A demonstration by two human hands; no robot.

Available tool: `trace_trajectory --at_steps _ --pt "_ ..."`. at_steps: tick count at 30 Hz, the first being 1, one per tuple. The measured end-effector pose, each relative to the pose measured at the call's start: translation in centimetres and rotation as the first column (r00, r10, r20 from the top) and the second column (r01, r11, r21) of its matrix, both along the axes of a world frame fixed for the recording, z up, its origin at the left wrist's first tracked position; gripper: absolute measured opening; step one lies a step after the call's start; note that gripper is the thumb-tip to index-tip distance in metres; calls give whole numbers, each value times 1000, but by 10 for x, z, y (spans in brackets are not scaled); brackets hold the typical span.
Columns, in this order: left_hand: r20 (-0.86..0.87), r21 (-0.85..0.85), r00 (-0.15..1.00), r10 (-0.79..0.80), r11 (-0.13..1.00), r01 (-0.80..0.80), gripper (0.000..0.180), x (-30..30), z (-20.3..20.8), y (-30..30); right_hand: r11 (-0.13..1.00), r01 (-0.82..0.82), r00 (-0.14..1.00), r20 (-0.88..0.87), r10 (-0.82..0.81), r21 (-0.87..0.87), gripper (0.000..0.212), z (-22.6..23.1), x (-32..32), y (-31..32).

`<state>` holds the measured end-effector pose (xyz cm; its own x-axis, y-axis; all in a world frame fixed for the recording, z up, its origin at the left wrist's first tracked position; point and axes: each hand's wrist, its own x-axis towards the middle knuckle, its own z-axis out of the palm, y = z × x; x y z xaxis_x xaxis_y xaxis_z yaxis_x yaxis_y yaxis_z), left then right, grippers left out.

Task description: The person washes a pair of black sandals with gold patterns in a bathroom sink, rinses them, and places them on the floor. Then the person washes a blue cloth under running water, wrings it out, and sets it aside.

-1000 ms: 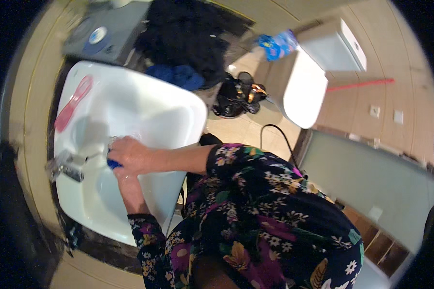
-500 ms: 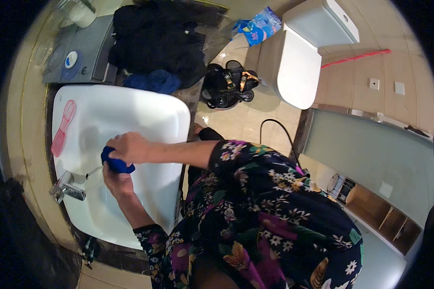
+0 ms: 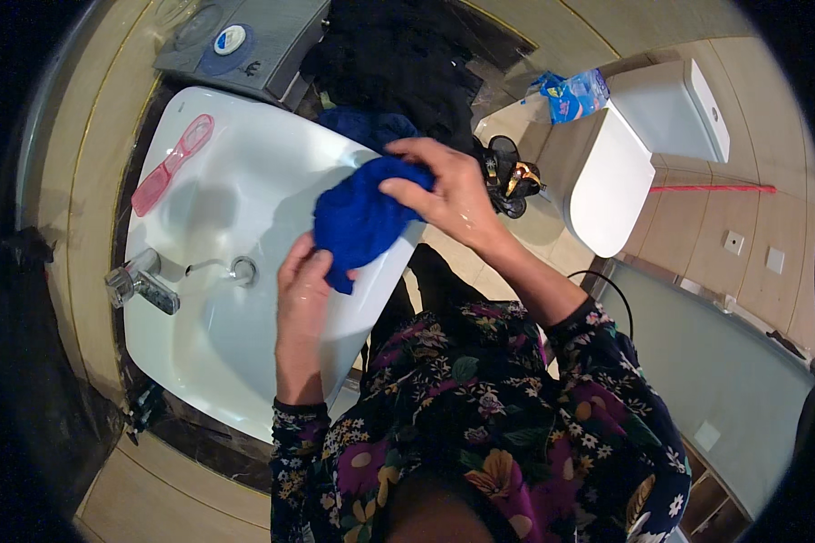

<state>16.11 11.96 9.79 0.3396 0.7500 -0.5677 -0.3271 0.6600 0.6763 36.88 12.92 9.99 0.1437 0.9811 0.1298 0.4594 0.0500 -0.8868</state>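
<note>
A wet-looking blue cloth (image 3: 364, 215) is spread partly open between my two hands, over the right part of the white washbasin (image 3: 217, 362). My left hand (image 3: 302, 288) has its fingers and thumb closed on the lower left edge of the cloth. My right hand (image 3: 451, 188) grips the upper right part, its thumb on top and its fingers behind. Wet drops shine on the back of the right hand. What kind of garment or cloth it is, I cannot tell.
A chrome tap (image 3: 145, 282) stands at the basin's left edge. On the rim lies a pink brush (image 3: 174, 165). Dark clothes (image 3: 389, 63) are heaped on the counter beyond. A toilet (image 3: 607, 181), sandals (image 3: 512, 172) and a blue plastic pack (image 3: 574, 96) are to the right.
The blue cloth was bunched up in both hands near the tap. Now it is opened out and has moved right, away from the tap. My hands are farther apart, and the view has turned.
</note>
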Motion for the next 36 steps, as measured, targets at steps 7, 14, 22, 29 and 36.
trace_trajectory --at_steps 7,14,22,29,36 --pt "-618 329 770 -157 838 435 30 10 -30 -3 921 95 959 -212 -187 -378 36 -52 20 -35" --pt "-598 153 775 -204 920 360 36 4 -23 6 998 -53 986 159 49 20 28 -30 37 16" --pt "-513 134 840 -175 951 279 36 -7 -29 8 979 -48 907 403 126 -199 27 -22 27 41" --pt "-709 464 698 97 810 358 37 -8 -24 4 998 -18 1000 -1 18 -56 14 -31 31 45" --pt "-662 435 743 102 859 269 36 -18 -23 17 995 -46 999 19 44 91 11 10 28 71"
